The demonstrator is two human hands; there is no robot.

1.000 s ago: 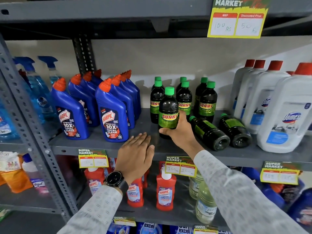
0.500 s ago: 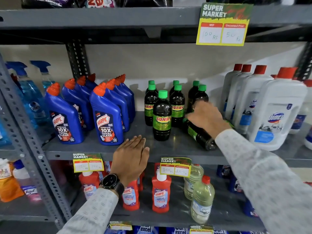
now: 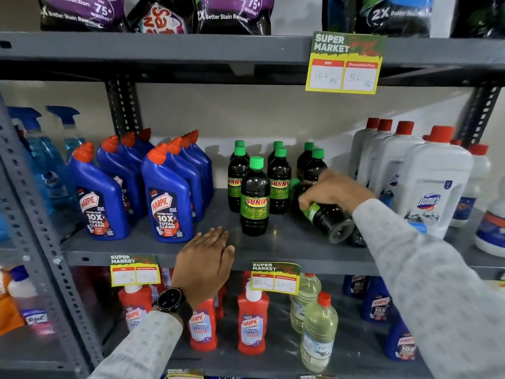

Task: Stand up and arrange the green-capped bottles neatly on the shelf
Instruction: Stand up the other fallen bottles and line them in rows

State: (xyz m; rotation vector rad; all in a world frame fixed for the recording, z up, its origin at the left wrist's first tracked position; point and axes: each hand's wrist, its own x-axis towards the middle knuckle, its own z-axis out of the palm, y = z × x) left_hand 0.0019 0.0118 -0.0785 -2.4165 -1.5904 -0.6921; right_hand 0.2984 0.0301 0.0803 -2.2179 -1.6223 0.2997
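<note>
1. The middle shelf [image 3: 287, 242] runs across the centre of the frame, grey metal, with the green-capped bottles [image 3: 278, 176] grouped at its centre.
2. Seven of these dark bottles stand upright: six in pairs toward the back and one front bottle [image 3: 255, 196] alone, nearer the shelf edge, its "SUNNY" label facing out.
3. Right of centre, a lying bottle [image 3: 329, 218] rests on its side with its base toward the camera and its cap pointing back toward the standing ones.
4. The right hand [image 3: 332, 191] reaches in from the right of the frame, and its grip is clamped over the upper side of that lying bottle, fingers curled down round its labelled part.
5. A second dark bottle seems to lie just behind the arm at the right, mostly hidden by the sleeve.
6. The left hand [image 3: 205, 265] sits low in the centre, fingers together and flat, its grip holding nothing, fingertips on the front lip of the shelf; a black watch [image 3: 170, 302] is on the wrist.
7. Blue Harpic bottles [image 3: 166, 195] stand left of the green-capped group, and white Domex bottles [image 3: 434, 184] stand to the right.
8. A yellow price tag [image 3: 275, 279] hangs on the shelf edge below the front bottle.
</note>
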